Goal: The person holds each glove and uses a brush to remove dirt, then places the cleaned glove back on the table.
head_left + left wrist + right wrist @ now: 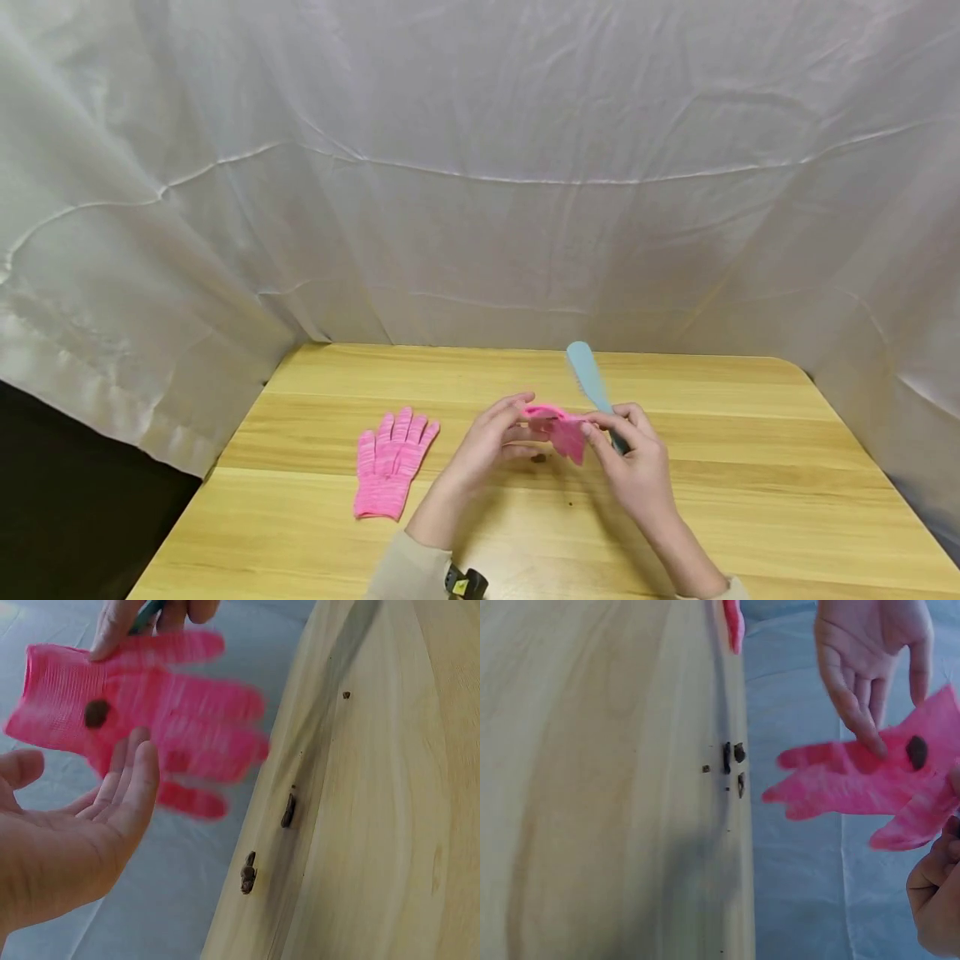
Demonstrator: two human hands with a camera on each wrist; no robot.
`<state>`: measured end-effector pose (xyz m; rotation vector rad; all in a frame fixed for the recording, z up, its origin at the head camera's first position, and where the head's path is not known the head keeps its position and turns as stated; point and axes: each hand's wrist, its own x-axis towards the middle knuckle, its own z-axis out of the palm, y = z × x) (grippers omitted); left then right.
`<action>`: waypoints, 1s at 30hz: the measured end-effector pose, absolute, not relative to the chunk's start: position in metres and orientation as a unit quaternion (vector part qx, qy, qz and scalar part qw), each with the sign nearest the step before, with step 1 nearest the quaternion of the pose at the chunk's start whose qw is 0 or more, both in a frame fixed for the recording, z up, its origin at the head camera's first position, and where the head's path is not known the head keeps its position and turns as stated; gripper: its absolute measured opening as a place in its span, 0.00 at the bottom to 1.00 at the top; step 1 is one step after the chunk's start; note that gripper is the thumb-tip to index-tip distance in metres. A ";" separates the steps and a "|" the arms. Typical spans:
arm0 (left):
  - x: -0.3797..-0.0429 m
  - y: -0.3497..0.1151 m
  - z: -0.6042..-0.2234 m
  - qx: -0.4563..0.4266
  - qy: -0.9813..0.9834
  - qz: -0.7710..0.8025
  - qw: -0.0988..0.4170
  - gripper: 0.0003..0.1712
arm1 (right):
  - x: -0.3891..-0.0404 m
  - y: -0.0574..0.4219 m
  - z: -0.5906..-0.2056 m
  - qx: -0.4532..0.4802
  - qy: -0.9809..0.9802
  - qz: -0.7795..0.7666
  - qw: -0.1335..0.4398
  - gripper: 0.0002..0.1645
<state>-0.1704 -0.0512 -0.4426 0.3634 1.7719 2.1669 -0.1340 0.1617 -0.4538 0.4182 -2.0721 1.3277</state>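
A pink knitted glove (pixel 567 438) hangs above the table, its cuff edge pinched between the thumb and finger of my right hand (pixel 639 467). That hand also grips the dark handle of a long light blue tool (pixel 587 375) with a toothed or bristled edge; its exact kind is unclear. A dark brown patch or lump (pixel 96 714) shows on the glove near the cuff. My left hand (pixel 486 446) is beside the glove with fingers extended, the fingertips at its surface in the right wrist view. A second pink glove (pixel 390 467) lies flat to the left.
Several dark brown clumps (pixel 288 811) and small crumbs (pixel 346 695) lie on the wooden table (pixel 750 492) beneath the hands. Grey cloth (pixel 480 250) hangs behind the table and along its sides.
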 end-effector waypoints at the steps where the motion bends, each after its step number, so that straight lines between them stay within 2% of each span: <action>1: -0.171 -0.052 -0.442 0.125 0.623 0.756 0.157 0.32 | -0.134 0.162 -0.453 0.157 -0.787 0.505 0.319 0.12; 4: -0.172 -0.051 -0.443 0.110 0.631 0.755 0.141 0.32 | -0.135 0.164 -0.451 0.150 -0.782 0.510 0.324 0.12; 8: -0.172 -0.049 -0.448 0.100 0.655 0.746 0.068 0.27 | -0.134 0.164 -0.449 0.133 -0.780 0.519 0.322 0.13; 12: -0.172 -0.047 -0.453 0.144 0.665 0.733 -0.017 0.18 | -0.133 0.165 -0.447 0.111 -0.781 0.534 0.303 0.11; 15: -0.173 -0.047 -0.457 0.204 0.655 0.726 -0.050 0.16 | -0.132 0.164 -0.446 0.102 -0.783 0.540 0.292 0.10; 21: -0.173 -0.048 -0.460 0.283 0.673 0.682 -0.050 0.17 | -0.132 0.163 -0.446 0.117 -0.783 0.540 0.286 0.11; 30: -0.172 -0.046 -0.461 0.287 0.678 0.676 -0.035 0.19 | -0.132 0.162 -0.448 0.094 -0.781 0.550 0.281 0.10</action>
